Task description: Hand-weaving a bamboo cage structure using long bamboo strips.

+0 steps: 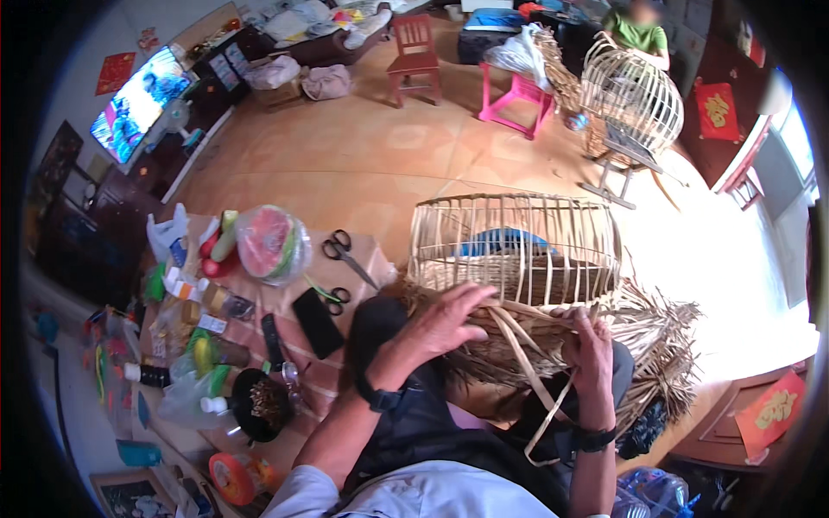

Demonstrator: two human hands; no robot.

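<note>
In the head view, I see a person who sits with a basket (505,350) at the lap, in the middle of the frame, somewhat right of the centre. Its upper part is of thin pale ribs, and its lower part is densely woven. Through the ribs appears something blue (509,239).

The left hand (445,321) is at the near left side of the basket; its fingers are spread and the thumb stands apart from them, with no strip pinched between. The right hand (591,352) is at the near right side, with the fingers curled inward, and it pinches a pale straw strip (553,407), whose loose length hangs down toward the lower middle of the frame.

Just beside the right hand, at the right of the frame, a bundle of dry straw (667,341) sticks out. At left of centre is a table with black scissors (357,266), a dark phone (318,324) and a wrapped piece of watermelon (270,244).

In the upper right, another person in a green top (652,39) is behind a second ribbed basket (635,99); a pink stool (518,99) is near it.
</note>
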